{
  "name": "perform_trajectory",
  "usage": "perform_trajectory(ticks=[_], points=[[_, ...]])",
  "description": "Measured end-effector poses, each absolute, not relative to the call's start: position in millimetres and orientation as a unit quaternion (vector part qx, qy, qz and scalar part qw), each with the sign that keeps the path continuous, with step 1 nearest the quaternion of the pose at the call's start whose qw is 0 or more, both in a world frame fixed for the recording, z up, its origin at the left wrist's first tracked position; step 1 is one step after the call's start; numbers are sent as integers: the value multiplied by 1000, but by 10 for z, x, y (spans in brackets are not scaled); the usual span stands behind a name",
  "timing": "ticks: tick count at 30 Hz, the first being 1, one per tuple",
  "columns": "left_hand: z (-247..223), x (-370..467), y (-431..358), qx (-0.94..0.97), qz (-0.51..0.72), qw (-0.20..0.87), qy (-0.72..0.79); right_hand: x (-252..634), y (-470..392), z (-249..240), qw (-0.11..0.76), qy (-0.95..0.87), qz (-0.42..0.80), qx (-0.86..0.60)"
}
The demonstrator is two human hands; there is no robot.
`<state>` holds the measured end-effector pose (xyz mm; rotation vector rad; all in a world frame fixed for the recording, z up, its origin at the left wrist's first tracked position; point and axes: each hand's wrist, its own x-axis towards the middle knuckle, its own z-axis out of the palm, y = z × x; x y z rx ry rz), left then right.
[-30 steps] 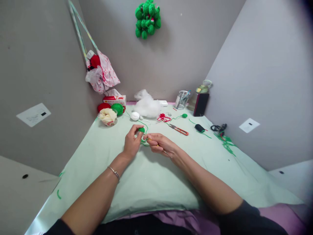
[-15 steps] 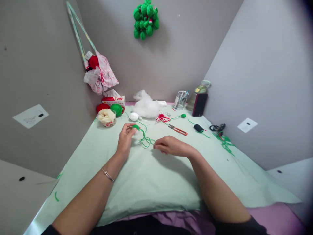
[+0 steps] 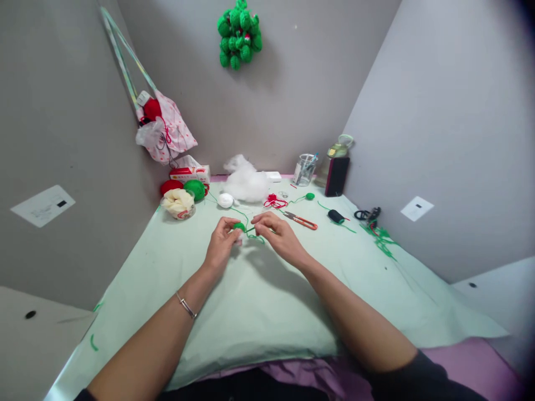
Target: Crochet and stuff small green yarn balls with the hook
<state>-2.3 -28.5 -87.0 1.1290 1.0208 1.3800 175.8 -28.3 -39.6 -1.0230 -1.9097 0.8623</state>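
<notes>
My left hand (image 3: 221,239) pinches a small green crocheted piece (image 3: 239,227) between thumb and fingers. A tuft of white stuffing (image 3: 241,238) shows at its lower side, by my thumb. Just to the right, my right hand (image 3: 275,231) is closed, its fingertips on a short taut length of green yarn (image 3: 249,229) that runs to the piece. Whether a needle or hook is in those fingers is too small to tell. Loose loops of yarn lie on the cloth below. Thread snips (image 3: 301,220) with orange handles rest beyond my right hand.
White fiberfill (image 3: 246,184) and a white yarn ball (image 3: 226,200) lie at the back. Left of them are a green yarn ball (image 3: 194,190) and a bowl (image 3: 186,213). A glass jar (image 3: 304,171), a phone (image 3: 336,177) and yarn scraps (image 3: 382,240) are on the right.
My right hand has moved up and left, close to my left hand, drawing the yarn short. The green piece has turned and white stuffing now shows. The view has shifted slightly.
</notes>
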Motion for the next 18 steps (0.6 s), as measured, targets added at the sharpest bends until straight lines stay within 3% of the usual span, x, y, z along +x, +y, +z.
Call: perform_trajectory(ticks=[6, 13, 18], points=[[-863, 5, -321, 456, 538, 556, 439, 1716, -330, -390, 387, -745, 345, -420], [-914, 20, -322, 422, 528, 587, 446, 1627, -317, -539, 312, -777, 291, -464], [-883, 27, -305, 404, 531, 625, 406, 1617, -249, -576, 324, -746, 285, -507]])
